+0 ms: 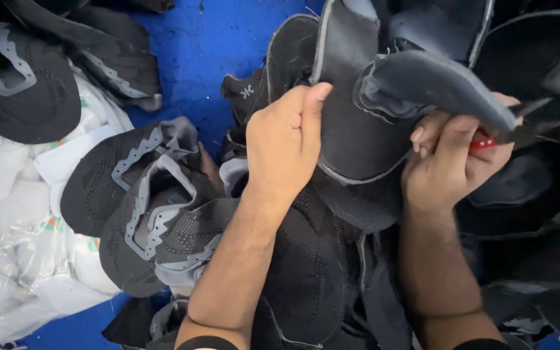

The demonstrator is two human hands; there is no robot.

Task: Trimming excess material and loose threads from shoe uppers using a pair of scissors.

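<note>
Item: black mesh shoe upper with grey lining (358, 129), frame centre, pinched in left hand (286, 139). Right hand (455, 165) grips red-handled cutter (487, 142). Risk: blade near fingers; fabric could be nicked.

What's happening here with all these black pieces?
A person is handling a black fabric shoe upper over a heap of similar pieces. The left hand pinches its edge, while the right hand grips its other side together with a small red-handled tool. White pieces in clear plastic lie on the blue surface.
</note>
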